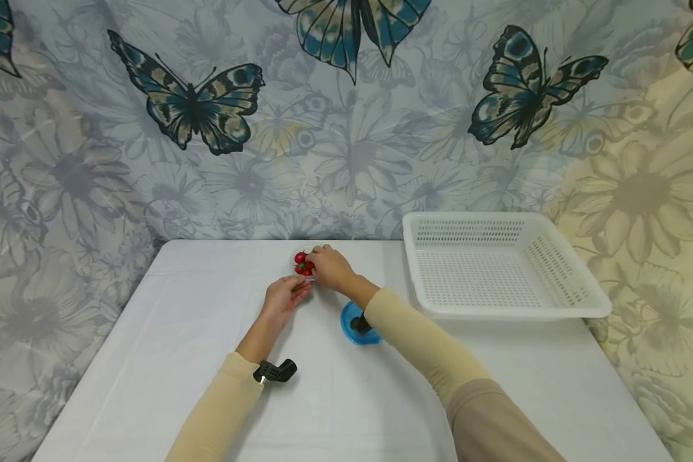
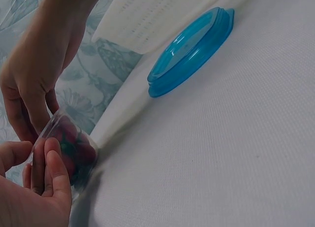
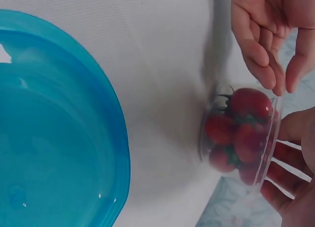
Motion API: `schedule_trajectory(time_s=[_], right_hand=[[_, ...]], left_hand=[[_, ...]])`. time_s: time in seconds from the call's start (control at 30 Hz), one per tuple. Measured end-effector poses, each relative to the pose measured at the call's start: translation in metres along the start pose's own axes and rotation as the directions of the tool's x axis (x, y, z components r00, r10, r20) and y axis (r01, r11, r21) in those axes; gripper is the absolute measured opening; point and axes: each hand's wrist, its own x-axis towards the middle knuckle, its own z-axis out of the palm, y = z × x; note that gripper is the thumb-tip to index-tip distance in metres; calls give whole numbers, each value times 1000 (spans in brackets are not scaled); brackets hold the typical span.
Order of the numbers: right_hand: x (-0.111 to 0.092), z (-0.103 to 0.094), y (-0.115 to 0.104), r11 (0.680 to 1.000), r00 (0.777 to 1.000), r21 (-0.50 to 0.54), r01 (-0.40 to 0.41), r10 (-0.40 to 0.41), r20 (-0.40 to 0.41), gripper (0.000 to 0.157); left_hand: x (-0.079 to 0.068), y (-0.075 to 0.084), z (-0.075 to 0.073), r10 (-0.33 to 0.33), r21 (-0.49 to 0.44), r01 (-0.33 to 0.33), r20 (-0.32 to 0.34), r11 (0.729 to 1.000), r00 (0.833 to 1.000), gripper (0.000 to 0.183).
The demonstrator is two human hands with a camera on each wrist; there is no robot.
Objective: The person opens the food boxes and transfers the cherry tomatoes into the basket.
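Note:
Several red tomatoes (image 3: 250, 103) with green stems sit in a small clear plastic container (image 3: 209, 106) near the table's far edge. My left hand (image 1: 283, 297) pinches the container's near rim between thumb and fingers. From the right, my right hand (image 1: 331, 266) reaches over the rim, its fingers in among the tomatoes. Those fingertips are partly hidden, and I cannot tell whether they grip a tomato. On the table below my right forearm lies a round blue lid (image 1: 349, 330), seen tilted in the left wrist view and large in the right wrist view.
A white perforated plastic basket (image 1: 514, 313) stands at the back right of the white-covered table (image 1: 196, 282). Behind the table hangs a butterfly-patterned cloth (image 1: 358, 167). Black wrist cameras sit on both forearms, the right one over the lid in the head view.

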Motion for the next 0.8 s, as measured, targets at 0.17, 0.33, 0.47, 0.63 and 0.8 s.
schedule_trajectory(time_s=[0.17, 0.33, 0.47, 0.63, 0.8], right_hand=[[3, 2, -1, 1000, 1000, -19, -16, 16, 0, 22], [5, 2, -1, 999, 999, -28, -35, 35, 6, 21], [6, 2, -3, 998, 999, -34, -53, 53, 12, 21], [5, 1, -4, 996, 997, -44, -76, 77, 22, 21], [5, 4, -3, 995, 996, -58, -85, 85, -10, 20]], left_hand=[[0, 0, 0, 5, -6, -5, 1, 1000, 1000, 8], [1, 0, 0, 4, -10, -4, 2, 1000, 1000, 4], [2, 0, 0, 3, -6, -3, 2, 1000, 1000, 6], [0, 0, 0, -2, -2, 2, 0, 1000, 1000, 10], [-2, 1, 1, -1, 5, 1, -6, 1000, 1000, 10]])
